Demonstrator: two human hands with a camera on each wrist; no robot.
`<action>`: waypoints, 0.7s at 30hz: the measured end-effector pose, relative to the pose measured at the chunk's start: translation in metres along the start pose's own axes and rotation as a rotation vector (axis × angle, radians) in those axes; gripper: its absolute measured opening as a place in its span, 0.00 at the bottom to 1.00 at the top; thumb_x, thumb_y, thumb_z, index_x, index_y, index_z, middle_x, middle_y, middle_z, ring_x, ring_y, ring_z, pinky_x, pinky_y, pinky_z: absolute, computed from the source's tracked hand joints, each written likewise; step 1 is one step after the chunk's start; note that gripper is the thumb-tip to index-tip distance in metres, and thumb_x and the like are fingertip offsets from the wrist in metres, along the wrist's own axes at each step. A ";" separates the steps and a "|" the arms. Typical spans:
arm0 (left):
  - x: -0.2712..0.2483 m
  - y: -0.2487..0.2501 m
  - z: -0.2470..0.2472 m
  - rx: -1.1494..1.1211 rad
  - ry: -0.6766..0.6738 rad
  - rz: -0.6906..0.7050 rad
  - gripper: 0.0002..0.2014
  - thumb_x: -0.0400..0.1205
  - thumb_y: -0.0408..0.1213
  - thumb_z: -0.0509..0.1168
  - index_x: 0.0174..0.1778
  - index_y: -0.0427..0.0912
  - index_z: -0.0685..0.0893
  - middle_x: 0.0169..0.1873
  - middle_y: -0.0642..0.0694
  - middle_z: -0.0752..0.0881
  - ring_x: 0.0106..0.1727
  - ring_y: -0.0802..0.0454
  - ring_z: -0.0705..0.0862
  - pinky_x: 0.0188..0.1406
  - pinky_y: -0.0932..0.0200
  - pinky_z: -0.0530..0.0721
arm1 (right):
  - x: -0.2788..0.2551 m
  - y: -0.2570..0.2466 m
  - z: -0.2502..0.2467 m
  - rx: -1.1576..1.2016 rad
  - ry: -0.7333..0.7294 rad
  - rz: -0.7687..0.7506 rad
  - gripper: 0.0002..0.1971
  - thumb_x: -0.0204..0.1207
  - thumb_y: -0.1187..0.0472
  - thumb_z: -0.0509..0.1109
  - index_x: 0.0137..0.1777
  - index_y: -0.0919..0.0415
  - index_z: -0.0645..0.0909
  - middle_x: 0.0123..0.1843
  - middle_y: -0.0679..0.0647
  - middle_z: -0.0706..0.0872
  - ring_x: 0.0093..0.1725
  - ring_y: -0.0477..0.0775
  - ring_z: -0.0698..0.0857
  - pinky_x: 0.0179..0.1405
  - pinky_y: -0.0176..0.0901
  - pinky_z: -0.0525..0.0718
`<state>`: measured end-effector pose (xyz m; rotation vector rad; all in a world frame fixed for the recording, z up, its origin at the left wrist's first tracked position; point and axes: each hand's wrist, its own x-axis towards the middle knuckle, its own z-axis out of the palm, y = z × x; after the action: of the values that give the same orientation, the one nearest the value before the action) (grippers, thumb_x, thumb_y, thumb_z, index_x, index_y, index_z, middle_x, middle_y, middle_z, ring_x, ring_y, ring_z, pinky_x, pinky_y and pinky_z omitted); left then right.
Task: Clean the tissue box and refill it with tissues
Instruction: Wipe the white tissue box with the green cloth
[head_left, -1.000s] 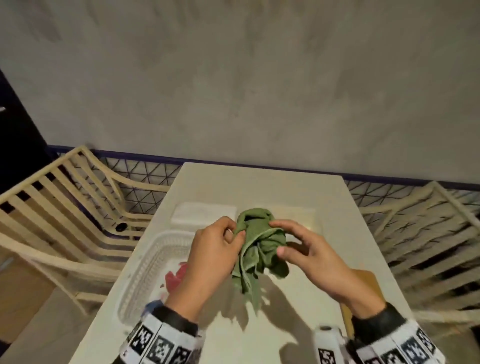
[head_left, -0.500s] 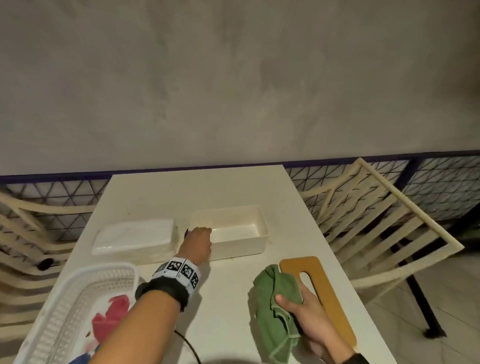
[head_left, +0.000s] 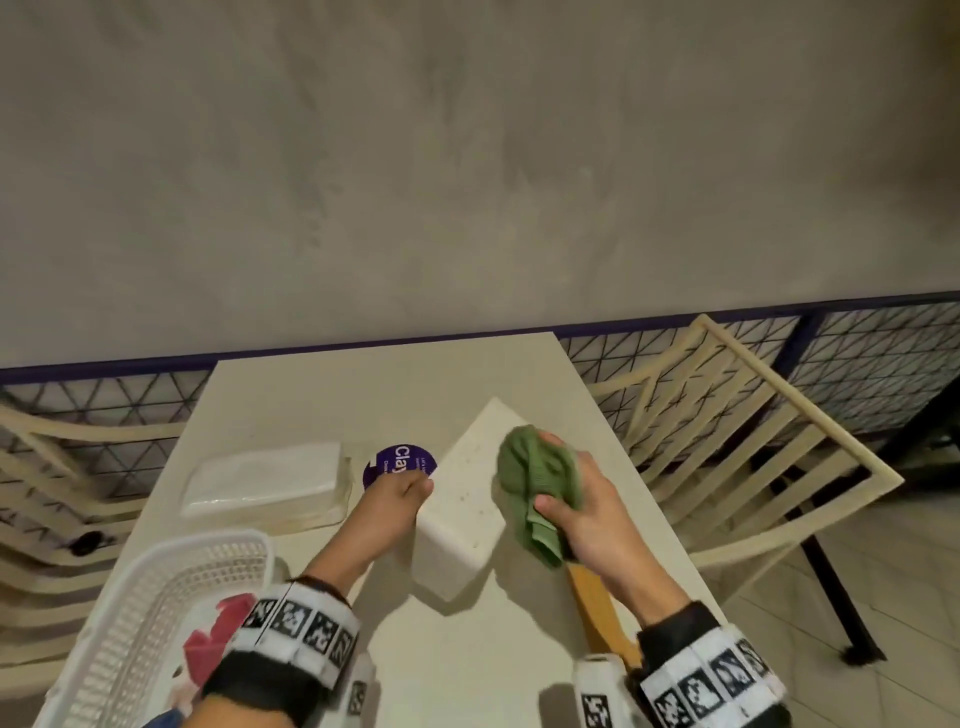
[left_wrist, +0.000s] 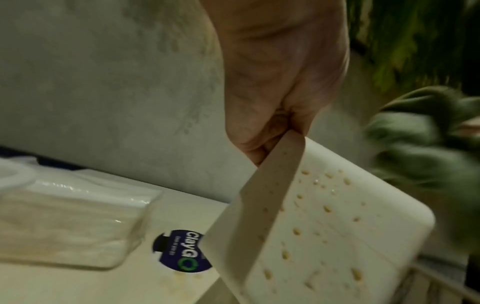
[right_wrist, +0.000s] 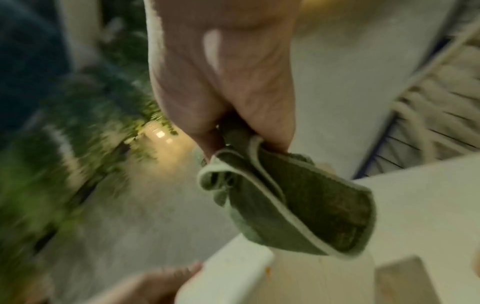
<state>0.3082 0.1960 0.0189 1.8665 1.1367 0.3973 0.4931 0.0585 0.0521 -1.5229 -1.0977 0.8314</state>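
Observation:
My left hand (head_left: 400, 493) grips the white tissue box (head_left: 467, 499) by its left edge and holds it tilted, its flat underside turned up. Small brownish spots dot that underside (left_wrist: 324, 222). My right hand (head_left: 566, 499) clutches a bunched green cloth (head_left: 535, 473) and presses it on the upper right part of the box. In the right wrist view the folded green cloth (right_wrist: 293, 201) hangs from my curled fingers above the box (right_wrist: 233, 273). A clear-wrapped pack of white tissues (head_left: 265, 478) lies on the table to the left.
A round purple sticker (head_left: 397, 465) lies on the white table (head_left: 395, 395) between pack and box. A white slotted basket (head_left: 156, 597) with something red stands at the front left. A tan wooden lid (head_left: 597, 608) lies under my right forearm. Cream slatted chairs (head_left: 737, 447) flank the table.
My left hand has lifted the box and turned it underside up. My right hand has brought the green cloth up from the table onto the box.

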 end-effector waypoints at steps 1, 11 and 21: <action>-0.013 0.007 0.002 -0.081 0.048 0.024 0.16 0.85 0.39 0.56 0.46 0.30 0.83 0.44 0.32 0.88 0.46 0.41 0.83 0.48 0.50 0.76 | 0.004 -0.003 0.013 -0.164 -0.029 -0.069 0.27 0.75 0.64 0.70 0.72 0.45 0.68 0.72 0.51 0.68 0.71 0.49 0.70 0.77 0.52 0.67; -0.092 0.042 -0.014 -0.382 0.470 0.123 0.15 0.86 0.33 0.52 0.45 0.38 0.85 0.40 0.41 0.88 0.41 0.49 0.82 0.40 0.58 0.77 | 0.004 -0.023 0.053 -0.492 -0.044 -0.600 0.18 0.71 0.68 0.67 0.60 0.53 0.80 0.62 0.51 0.79 0.63 0.49 0.73 0.65 0.53 0.77; -0.111 0.038 -0.024 -0.493 0.536 0.168 0.16 0.86 0.34 0.52 0.40 0.43 0.83 0.35 0.46 0.87 0.34 0.61 0.82 0.32 0.70 0.78 | -0.005 -0.047 0.065 -0.725 -0.145 -0.717 0.22 0.74 0.56 0.62 0.69 0.43 0.75 0.79 0.58 0.64 0.80 0.64 0.56 0.77 0.66 0.57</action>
<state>0.2546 0.1094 0.0816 1.4508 1.0884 1.2129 0.4216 0.0779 0.0829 -1.4494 -2.0303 0.0241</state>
